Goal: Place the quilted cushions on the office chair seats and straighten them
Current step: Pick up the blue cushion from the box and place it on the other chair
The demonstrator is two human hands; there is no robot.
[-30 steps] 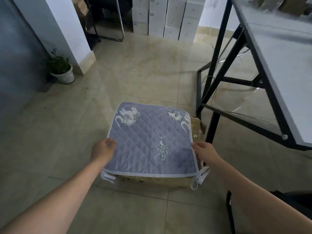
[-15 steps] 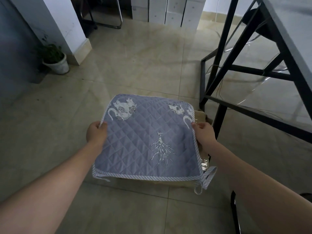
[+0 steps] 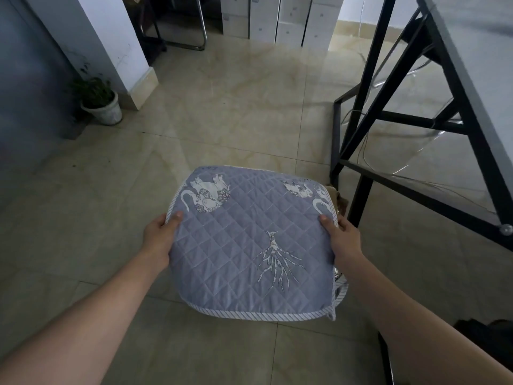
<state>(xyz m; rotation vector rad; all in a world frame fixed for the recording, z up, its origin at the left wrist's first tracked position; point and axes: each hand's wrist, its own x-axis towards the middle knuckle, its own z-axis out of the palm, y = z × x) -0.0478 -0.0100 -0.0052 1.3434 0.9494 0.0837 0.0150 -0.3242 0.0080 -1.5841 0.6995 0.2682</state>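
The cushion (image 3: 249, 243) is hiding most of a brown box (image 3: 337, 197) beneath it; only a corner is showing. The fingers of both hands are curling under the cushion's edges, out of sight. The table (image 3: 477, 65) is running off the right edge. A dark object (image 3: 488, 340) at lower right is being cut off, too dim to identify.

A potted plant (image 3: 100, 99) in a pale pot stands on the beige tiled floor (image 3: 236, 112) beside a white pillar (image 3: 116, 40). Stacked white boxes (image 3: 280, 18) line the far wall. At right stands a grey table (image 3: 483, 51) on a black frame (image 3: 369, 112), with thin cables (image 3: 366, 140) trailing beneath it.
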